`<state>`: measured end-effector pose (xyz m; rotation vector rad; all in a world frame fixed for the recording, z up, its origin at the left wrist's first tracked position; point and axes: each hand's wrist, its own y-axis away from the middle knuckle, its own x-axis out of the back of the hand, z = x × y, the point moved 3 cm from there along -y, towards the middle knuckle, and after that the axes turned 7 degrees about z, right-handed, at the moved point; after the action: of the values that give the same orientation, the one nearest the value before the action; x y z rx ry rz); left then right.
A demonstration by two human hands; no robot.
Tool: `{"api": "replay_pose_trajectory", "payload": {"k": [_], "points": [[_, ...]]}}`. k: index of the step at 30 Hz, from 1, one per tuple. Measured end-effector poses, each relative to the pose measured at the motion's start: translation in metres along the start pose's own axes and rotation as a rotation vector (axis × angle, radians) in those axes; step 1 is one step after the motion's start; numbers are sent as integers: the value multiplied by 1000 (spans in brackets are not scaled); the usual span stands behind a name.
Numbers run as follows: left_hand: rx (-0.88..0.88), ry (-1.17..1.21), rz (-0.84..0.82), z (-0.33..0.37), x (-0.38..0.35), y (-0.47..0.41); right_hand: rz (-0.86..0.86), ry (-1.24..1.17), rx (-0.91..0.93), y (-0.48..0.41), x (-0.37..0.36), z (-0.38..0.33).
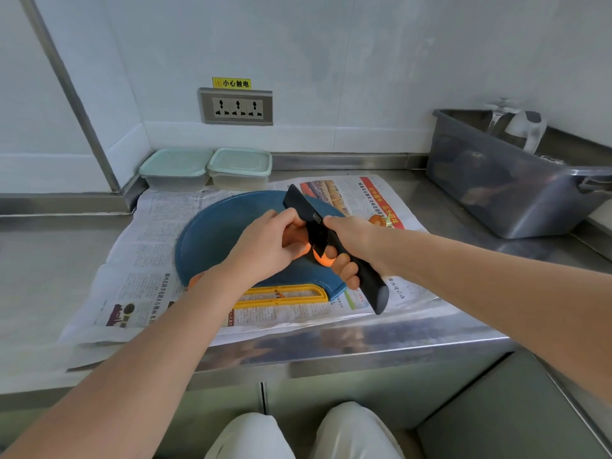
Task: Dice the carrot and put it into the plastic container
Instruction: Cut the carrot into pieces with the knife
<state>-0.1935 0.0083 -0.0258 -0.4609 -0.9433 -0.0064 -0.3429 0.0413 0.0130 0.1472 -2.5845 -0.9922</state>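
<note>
- Carrot (320, 259) lies on the blue cutting board (212, 233), toward its front right edge. Only a short orange end shows, between the two hands.
- Hold: the left hand (265, 246) is curled over the carrot and pins it down, fingertips tucked close to the blade.
- Grip: the right hand (354, 240) is wrapped round the handle of the black knife (318, 226). The blade crosses the carrot, tip toward the wall, butt toward the person.
- Axis: the carrot seems to run left to right under the left palm, roughly crosswise to the blade. An orange patch by the left wrist may be its far end; cannot tell.
- Step, as judged: cutting. No dice visible yet.
- Target: two lidded plastic containers (175, 170) stand back left, beyond the board and well apart from the carrot. The left hand is nearer to them.
- Room: bare board lies left and behind, with newspaper (155, 226) underneath. The counter edge (331, 349) is near in front, and the metal tub (496, 193) stands well apart on the right.
</note>
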Motion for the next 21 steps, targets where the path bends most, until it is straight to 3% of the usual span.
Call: {"api": "replay_pose_trajectory", "payload": {"k": [8,21], "points": [[-1,36,46,-2,-1,0,79,17,-46,-23,-28,13],[30,16,27,-6,4,3,6,-70,30,-27,-14,14]]}}
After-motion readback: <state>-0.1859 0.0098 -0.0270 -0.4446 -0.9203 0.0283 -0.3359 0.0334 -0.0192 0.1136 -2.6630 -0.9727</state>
